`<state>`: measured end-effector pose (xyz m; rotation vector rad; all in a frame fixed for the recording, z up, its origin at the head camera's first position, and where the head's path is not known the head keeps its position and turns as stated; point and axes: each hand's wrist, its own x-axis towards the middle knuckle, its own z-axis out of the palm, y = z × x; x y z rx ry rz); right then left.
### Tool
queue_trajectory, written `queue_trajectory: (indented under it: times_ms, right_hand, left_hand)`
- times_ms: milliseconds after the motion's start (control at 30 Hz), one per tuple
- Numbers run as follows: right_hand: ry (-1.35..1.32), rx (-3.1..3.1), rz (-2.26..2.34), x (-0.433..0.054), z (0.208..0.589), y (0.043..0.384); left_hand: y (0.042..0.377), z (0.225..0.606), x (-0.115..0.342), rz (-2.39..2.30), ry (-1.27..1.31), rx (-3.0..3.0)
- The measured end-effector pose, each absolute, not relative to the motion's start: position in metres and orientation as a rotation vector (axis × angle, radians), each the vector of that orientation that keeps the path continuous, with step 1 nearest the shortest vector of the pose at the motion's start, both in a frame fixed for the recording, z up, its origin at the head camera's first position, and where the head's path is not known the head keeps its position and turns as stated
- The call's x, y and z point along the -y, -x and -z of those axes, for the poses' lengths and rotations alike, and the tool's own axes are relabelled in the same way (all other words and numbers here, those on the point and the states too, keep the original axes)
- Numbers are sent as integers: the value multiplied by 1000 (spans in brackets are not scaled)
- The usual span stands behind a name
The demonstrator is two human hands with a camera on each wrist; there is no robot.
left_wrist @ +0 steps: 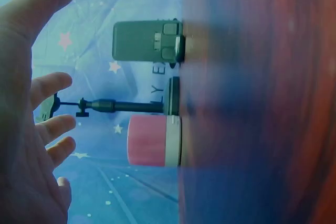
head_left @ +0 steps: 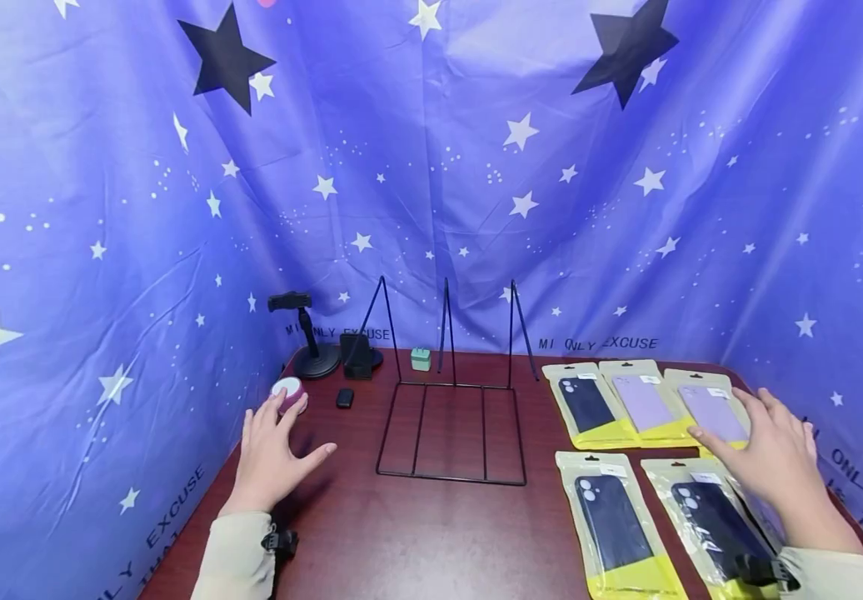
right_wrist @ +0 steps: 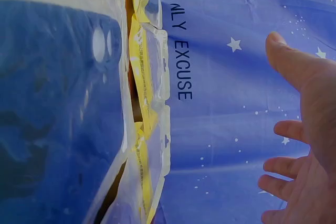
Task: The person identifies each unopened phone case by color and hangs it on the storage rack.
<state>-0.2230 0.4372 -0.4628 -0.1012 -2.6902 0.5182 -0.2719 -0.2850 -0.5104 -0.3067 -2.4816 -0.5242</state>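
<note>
My left hand (head_left: 270,458) is spread, thumb pointing right, above the table's left side and holds nothing. Just beyond its fingertips sits a small round pink-and-white object (left_wrist: 149,140). My right hand (head_left: 772,458) hovers with spread fingers over the packaged phone cases at the right. Below it lie a dark case in a yellow-bottomed pouch (head_left: 720,521) and a lilac one (head_left: 712,408) in the back row. Another dark packaged case (head_left: 611,521) lies to its left. In the back row are one more dark case (head_left: 585,404) and a second lilac case (head_left: 641,400).
A black wire rack (head_left: 450,479) with three upright loops stands mid-table. Behind my left hand are a black phone stand (head_left: 316,360), a dark folding holder (head_left: 356,357), a small black box (head_left: 345,397) and a mint-green cube (head_left: 420,359). Starry purple cloth (head_left: 439,167) encloses the table.
</note>
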Motion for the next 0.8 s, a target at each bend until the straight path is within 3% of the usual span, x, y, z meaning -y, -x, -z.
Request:
queue_trajectory:
  times_ms: [800]
  right_hand:
    - [12,2743,-597,-460,462,251]
  left_hand:
    - [274,516,255,920,387,2623]
